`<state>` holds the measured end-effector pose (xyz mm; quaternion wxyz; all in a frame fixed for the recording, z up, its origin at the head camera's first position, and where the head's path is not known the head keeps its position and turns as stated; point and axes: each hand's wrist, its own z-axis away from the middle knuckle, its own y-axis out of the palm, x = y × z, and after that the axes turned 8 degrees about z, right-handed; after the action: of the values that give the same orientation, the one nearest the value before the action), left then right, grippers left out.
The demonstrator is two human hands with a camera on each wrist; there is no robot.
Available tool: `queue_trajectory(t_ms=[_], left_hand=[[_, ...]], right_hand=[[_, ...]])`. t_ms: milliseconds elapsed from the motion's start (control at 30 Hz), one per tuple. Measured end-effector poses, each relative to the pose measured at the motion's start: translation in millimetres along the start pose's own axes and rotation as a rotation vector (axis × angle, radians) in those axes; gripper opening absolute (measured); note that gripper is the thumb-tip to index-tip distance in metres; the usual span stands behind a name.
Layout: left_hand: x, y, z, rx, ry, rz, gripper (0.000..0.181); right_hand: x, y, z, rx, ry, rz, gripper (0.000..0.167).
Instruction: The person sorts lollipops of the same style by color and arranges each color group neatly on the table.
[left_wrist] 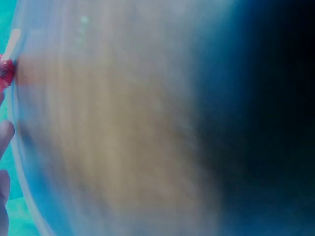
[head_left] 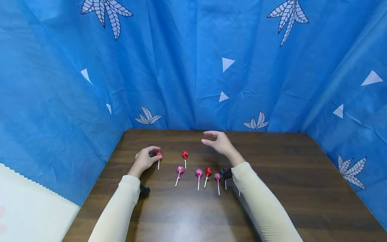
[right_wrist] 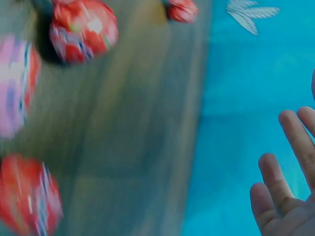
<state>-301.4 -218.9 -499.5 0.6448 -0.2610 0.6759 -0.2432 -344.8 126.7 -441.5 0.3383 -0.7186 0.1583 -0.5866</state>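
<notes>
Lollipop in the left hand (head_left: 159,153): red-wrapped, at the left part of the bench (head_left: 287,161); its white stick runs back toward the person, candy end toward the curtain (head_left: 181,67). Whether it touches the wood, I cannot tell.
Left hand (head_left: 145,160): thumb and fingers close on the candy end, pinching it; the left wrist view is mostly blur, with that candy and a few fingertips at its edge.
Right hand (head_left: 222,143): raised over the far part of the bench, thumb and fingers well apart, nothing between them.
Lone red lollipop (head_left: 185,155): lies between the hands, to the right of the left fingertips and nearer the person than the right ones; its long axis points nearly straight back to the person. Which hand is nearer, I cannot tell for sure.
Slanted pink lollipop (head_left: 180,169): just below the lone red one, stick angled toward the person's left.
Row by the right sleeve (head_left: 257,198): pink (head_left: 199,172), red (head_left: 208,172) and pink (head_left: 217,176) lollipops, with more partly hidden by the black wrist device (head_left: 226,173) and sleeve.
Containers: none shows.
</notes>
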Motion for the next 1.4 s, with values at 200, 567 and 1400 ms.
queue_trajectory(t_ms=[200,567,1400], left_hand=[[-20.6,-2.0,0.2,-0.061,0.058,-0.006,0.049],[-112.7,43.7,18.8,0.046,0.296,-0.001,0.045],[-153.4,124.1,34.2,0.312,0.301,-0.35,0.04]], right_hand=[[-6.2,-40.7,19.6,-0.036,0.024,-0.061,0.049],[-34.7,-56.2,65.3,0.041,-0.019,0.121,0.047],[-52.6,-11.3,89.7,0.227,-0.01,0.414,0.042]])
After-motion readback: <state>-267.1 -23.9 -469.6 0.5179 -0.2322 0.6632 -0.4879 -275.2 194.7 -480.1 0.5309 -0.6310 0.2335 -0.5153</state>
